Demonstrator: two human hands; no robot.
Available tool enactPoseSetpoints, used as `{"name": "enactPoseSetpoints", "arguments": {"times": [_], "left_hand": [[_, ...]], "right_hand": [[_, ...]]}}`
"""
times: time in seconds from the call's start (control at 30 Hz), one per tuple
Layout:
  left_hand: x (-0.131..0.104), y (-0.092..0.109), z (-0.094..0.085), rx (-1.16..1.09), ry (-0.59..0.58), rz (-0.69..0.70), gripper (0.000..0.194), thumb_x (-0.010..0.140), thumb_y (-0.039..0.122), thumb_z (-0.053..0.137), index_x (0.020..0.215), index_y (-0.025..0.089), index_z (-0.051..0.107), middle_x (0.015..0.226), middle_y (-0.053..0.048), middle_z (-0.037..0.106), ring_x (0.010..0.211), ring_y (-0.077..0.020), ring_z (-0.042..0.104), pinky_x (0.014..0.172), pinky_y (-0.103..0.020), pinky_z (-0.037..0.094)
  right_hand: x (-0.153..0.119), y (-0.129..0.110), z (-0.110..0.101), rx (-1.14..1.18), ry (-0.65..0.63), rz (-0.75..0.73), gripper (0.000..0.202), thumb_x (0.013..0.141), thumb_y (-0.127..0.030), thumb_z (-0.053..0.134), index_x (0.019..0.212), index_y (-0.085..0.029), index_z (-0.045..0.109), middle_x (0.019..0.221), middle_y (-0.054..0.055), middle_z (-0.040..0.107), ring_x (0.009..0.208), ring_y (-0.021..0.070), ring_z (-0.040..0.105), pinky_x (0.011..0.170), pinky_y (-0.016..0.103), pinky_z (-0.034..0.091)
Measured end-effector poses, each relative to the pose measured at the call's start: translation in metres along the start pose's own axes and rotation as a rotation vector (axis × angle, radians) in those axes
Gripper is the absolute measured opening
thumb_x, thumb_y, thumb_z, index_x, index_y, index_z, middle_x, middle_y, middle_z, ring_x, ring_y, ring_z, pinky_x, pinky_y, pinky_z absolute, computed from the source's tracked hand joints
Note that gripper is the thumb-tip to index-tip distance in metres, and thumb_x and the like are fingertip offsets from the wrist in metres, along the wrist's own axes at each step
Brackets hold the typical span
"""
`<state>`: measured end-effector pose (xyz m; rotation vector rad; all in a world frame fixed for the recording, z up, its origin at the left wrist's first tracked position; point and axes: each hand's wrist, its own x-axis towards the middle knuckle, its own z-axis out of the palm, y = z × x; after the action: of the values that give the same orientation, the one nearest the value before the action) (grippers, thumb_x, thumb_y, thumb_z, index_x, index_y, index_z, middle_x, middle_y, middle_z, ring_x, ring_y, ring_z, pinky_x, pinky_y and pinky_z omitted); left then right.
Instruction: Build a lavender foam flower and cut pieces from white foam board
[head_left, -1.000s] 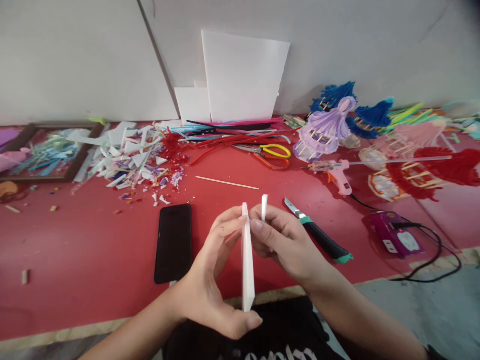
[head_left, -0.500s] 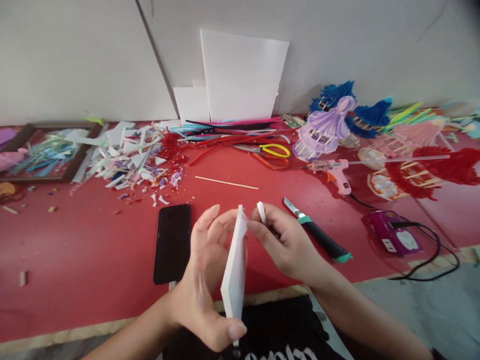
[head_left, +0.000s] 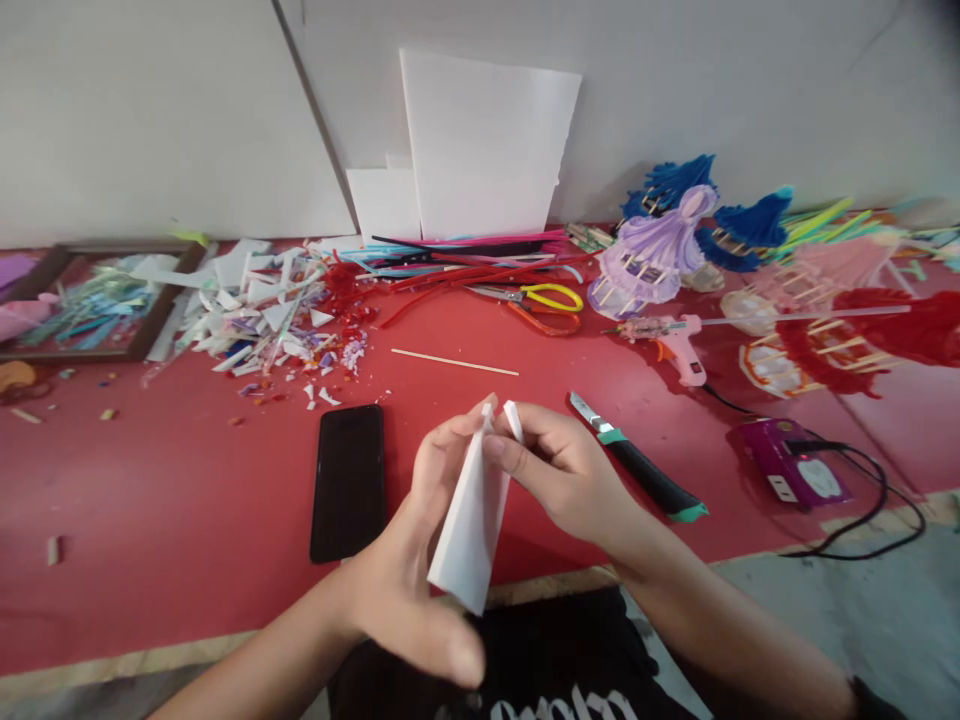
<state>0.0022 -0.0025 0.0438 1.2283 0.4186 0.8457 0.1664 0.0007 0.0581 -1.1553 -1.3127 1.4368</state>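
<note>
A white foam piece (head_left: 466, 540) stands tilted between my two hands, above the table's near edge. My left hand (head_left: 409, 560) is beside it, fingers behind its upper left side and the thumb stretched out below, apart from its lower end. With thumb and fingers closed, my right hand (head_left: 566, 470) pinches the top of the piece and also has a small white strip (head_left: 514, 421) between its fingers. A thin wooden stick (head_left: 454, 362) lies beyond the hands. To the right rests a craft knife (head_left: 637, 460) with a black and green handle.
A black phone (head_left: 347, 484) lies left of my hands. Foam scraps (head_left: 262, 300) and a frame (head_left: 142, 330) are farther left. Scissors (head_left: 551, 297), a pink glue gun (head_left: 679, 345), a purple power box (head_left: 787, 465) and a lilac doll-like figure (head_left: 660, 250) are right of centre.
The white piece has turned, showing more of its broad face. My left thumb has come off its lower end, and my right hand has shifted slightly left to its top.
</note>
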Motion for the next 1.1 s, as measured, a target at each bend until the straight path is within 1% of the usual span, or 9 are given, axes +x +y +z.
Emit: {"name": "enactPoseSetpoints", "arguments": {"times": [0.1, 0.17, 0.27, 0.43, 0.53, 0.7, 0.9, 1.0, 1.1], "left_hand": [[0.007, 0.003, 0.006, -0.092, 0.011, 0.067, 0.07, 0.07, 0.041, 0.07, 0.129, 0.031, 0.032, 0.138, -0.011, 0.037, 0.134, -0.0387, 0.031, 0.107, -0.06, 0.025], [0.01, 0.005, 0.009, -0.141, 0.041, 0.104, 0.065, 0.072, 0.041, 0.066, 0.127, 0.03, 0.032, 0.134, -0.011, 0.04, 0.132, -0.0387, 0.034, 0.105, -0.06, 0.027], [0.01, 0.009, 0.011, -0.226, 0.08, 0.106, 0.064, 0.071, 0.047, 0.064, 0.126, 0.033, 0.033, 0.134, -0.01, 0.042, 0.129, -0.0396, 0.039, 0.101, -0.06, 0.033], [0.004, 0.012, -0.001, -0.345, 0.2, -0.034, 0.069, 0.069, 0.053, 0.062, 0.129, 0.037, 0.032, 0.138, -0.007, 0.045, 0.122, -0.0391, 0.047, 0.093, -0.058, 0.042], [0.0, 0.007, -0.01, -0.405, 0.248, 0.002, 0.07, 0.071, 0.056, 0.058, 0.132, 0.035, 0.033, 0.134, -0.007, 0.052, 0.118, -0.0375, 0.052, 0.09, -0.055, 0.046], [0.004, 0.012, -0.015, -0.492, 0.364, -0.017, 0.064, 0.07, 0.058, 0.058, 0.126, 0.033, 0.043, 0.13, -0.008, 0.057, 0.123, -0.0403, 0.048, 0.096, -0.059, 0.041], [0.019, 0.033, -0.011, -0.601, 0.54, -0.001, 0.07, 0.063, 0.056, 0.059, 0.125, 0.024, 0.046, 0.129, -0.011, 0.057, 0.123, -0.044, 0.047, 0.1, -0.059, 0.036], [0.015, 0.03, -0.021, -0.628, 0.582, -0.022, 0.071, 0.064, 0.059, 0.059, 0.123, 0.021, 0.048, 0.12, -0.012, 0.063, 0.119, -0.0439, 0.05, 0.098, -0.058, 0.039], [0.008, 0.02, -0.042, -0.631, 0.636, -0.035, 0.073, 0.061, 0.061, 0.063, 0.118, 0.017, 0.052, 0.102, -0.012, 0.07, 0.11, -0.0423, 0.057, 0.092, -0.054, 0.045]], "right_hand": [[-0.002, -0.004, 0.003, -0.044, 0.008, -0.019, 0.024, 0.09, -0.036, 0.054, 0.074, -0.019, 0.051, 0.067, -0.004, 0.044, 0.06, 0.0094, 0.04, 0.053, 0.023, 0.032], [-0.002, -0.007, 0.005, -0.07, 0.014, -0.026, 0.026, 0.09, -0.036, 0.054, 0.071, -0.019, 0.049, 0.064, -0.004, 0.042, 0.057, 0.0089, 0.038, 0.05, 0.023, 0.03], [-0.001, -0.011, 0.006, -0.143, 0.055, -0.05, 0.029, 0.09, -0.035, 0.054, 0.067, -0.019, 0.048, 0.06, -0.005, 0.04, 0.054, 0.0084, 0.036, 0.047, 0.023, 0.028], [0.002, -0.007, 0.008, -0.246, 0.145, -0.051, 0.034, 0.089, -0.037, 0.054, 0.062, -0.02, 0.043, 0.054, -0.006, 0.033, 0.049, 0.0079, 0.031, 0.045, 0.024, 0.024], [0.002, -0.003, 0.008, -0.279, 0.17, -0.048, 0.035, 0.089, -0.036, 0.054, 0.061, -0.02, 0.041, 0.054, -0.006, 0.03, 0.049, 0.0081, 0.03, 0.046, 0.024, 0.023], [-0.001, 0.003, 0.005, -0.281, 0.223, -0.082, 0.037, 0.089, -0.033, 0.054, 0.059, -0.02, 0.036, 0.055, -0.006, 0.028, 0.051, 0.0082, 0.027, 0.046, 0.024, 0.022], [-0.008, 0.007, -0.001, -0.283, 0.323, -0.112, 0.026, 0.09, -0.033, 0.054, 0.068, -0.02, 0.05, 0.056, -0.006, 0.027, 0.05, 0.0084, 0.026, 0.046, 0.025, 0.022], [-0.01, 0.008, -0.001, -0.258, 0.366, -0.128, 0.026, 0.09, -0.032, 0.054, 0.067, -0.02, 0.049, 0.054, -0.006, 0.029, 0.05, 0.0087, 0.028, 0.047, 0.025, 0.025], [-0.011, 0.01, -0.001, -0.187, 0.405, -0.108, 0.027, 0.09, -0.034, 0.054, 0.067, -0.02, 0.05, 0.053, -0.006, 0.035, 0.048, 0.0087, 0.032, 0.047, 0.025, 0.027]]}}
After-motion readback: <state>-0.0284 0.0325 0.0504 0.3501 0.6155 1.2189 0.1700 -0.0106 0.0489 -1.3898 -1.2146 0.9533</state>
